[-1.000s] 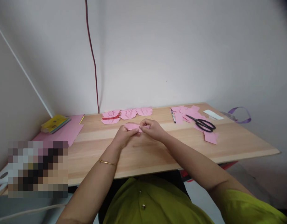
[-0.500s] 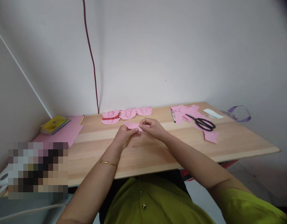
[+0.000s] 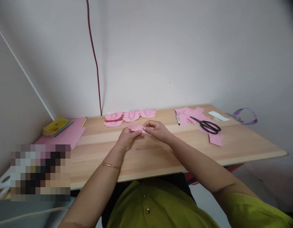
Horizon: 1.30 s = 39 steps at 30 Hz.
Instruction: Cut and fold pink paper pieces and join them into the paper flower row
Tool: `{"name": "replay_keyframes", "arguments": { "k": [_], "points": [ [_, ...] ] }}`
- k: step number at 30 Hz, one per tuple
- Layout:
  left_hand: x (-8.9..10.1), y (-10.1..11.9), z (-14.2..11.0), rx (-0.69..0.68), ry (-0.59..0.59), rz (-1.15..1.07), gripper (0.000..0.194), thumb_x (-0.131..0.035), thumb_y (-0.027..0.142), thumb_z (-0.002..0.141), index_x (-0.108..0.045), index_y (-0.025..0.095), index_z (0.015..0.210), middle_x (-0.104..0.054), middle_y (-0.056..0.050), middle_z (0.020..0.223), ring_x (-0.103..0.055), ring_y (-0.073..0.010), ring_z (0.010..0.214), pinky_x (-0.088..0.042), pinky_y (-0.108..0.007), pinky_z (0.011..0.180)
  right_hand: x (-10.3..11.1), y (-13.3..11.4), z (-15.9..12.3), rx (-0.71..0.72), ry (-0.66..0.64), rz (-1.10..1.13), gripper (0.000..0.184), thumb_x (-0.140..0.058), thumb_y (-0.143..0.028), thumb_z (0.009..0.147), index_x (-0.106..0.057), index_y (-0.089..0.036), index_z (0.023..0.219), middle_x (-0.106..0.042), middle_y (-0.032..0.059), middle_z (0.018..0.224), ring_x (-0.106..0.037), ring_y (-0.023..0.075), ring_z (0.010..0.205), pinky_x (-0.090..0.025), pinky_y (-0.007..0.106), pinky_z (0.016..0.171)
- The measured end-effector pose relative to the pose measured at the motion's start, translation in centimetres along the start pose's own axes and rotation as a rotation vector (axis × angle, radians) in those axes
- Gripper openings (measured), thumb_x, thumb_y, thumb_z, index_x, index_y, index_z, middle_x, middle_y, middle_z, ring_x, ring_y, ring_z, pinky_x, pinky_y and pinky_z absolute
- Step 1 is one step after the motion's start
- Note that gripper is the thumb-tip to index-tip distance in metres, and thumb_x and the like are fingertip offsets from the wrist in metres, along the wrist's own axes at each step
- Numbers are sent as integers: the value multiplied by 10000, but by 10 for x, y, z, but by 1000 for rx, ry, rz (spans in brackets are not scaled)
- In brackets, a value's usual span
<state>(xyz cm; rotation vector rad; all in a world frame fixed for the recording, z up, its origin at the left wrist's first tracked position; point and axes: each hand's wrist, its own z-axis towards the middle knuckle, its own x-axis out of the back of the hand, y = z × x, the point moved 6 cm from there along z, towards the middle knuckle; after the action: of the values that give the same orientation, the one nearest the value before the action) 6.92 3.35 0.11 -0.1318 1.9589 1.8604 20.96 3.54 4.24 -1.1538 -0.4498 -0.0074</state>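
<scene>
A small piece of pink paper (image 3: 136,128) is held between both hands above the middle of the wooden table. My left hand (image 3: 128,138) pinches its left side, thumb on top. On the right side, my right hand (image 3: 157,130) grips the same paper between thumb and bent fingers. The fingers partly cover the paper, so its folds are hard to make out. Just beyond the hands lie several pleated pink paper pieces (image 3: 131,116) in a row, and a red strip (image 3: 114,120) lies across the leftmost ones.
Black-handled scissors (image 3: 209,126) rest on pink paper scraps (image 3: 194,113) at the right, beside a marker pen (image 3: 177,118). A white strip (image 3: 218,116) lies farther right. At the left, a yellow packet (image 3: 56,126) sits on pink sheets (image 3: 76,136), near a blurred-out patch.
Both hands keep their grip on the pink paper with hardly any movement. The whole view has shifted very slightly.
</scene>
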Motion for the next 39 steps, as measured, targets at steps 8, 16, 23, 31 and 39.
{"name": "replay_keyframes", "arguments": {
  "k": [8, 16, 23, 31, 39],
  "points": [
    [2, 1, 2, -76, -57, 118, 284, -802, 202, 614, -697, 89, 852, -712, -73, 790, -651, -156, 724, -521, -295, 753, 1, 4, 0, -42, -4, 34, 229, -570, -379, 816, -625, -156, 812, -590, 3, 750, -515, 123, 706, -396, 255, 695],
    [6, -2, 4, -48, -22, 94, 285, -804, 217, 600, -695, 96, 833, -712, -59, 775, -642, -143, 677, -525, -303, 740, -1, 3, 0, -5, -20, 31, 213, -579, -366, 811, -620, -157, 818, -592, 3, 758, -520, 123, 720, -398, 245, 696],
    [7, -5, 5, -26, -1, 78, 267, -804, 199, 600, -696, 90, 818, -709, -57, 762, -640, -127, 663, -530, -271, 717, -2, 4, 0, 28, -21, 22, 182, -578, -335, 813, -620, -157, 819, -611, 9, 765, -539, 121, 724, -412, 243, 695],
    [7, -5, 5, -19, 7, 92, 279, -812, 216, 597, -701, 81, 814, -711, -65, 750, -644, -134, 655, -537, -283, 716, -1, 2, 0, 54, -7, -6, 158, -576, -309, 808, -623, -159, 822, -631, 15, 780, -562, 124, 742, -428, 245, 710],
    [5, -3, 5, -49, 5, 131, 256, -814, 242, 608, -702, 86, 778, -706, -63, 711, -639, -134, 644, -523, -263, 690, -2, -3, -2, 121, 26, -109, 165, -591, -321, 798, -641, -165, 818, -662, 27, 820, -587, 137, 773, -444, 251, 723]
  ]
}}
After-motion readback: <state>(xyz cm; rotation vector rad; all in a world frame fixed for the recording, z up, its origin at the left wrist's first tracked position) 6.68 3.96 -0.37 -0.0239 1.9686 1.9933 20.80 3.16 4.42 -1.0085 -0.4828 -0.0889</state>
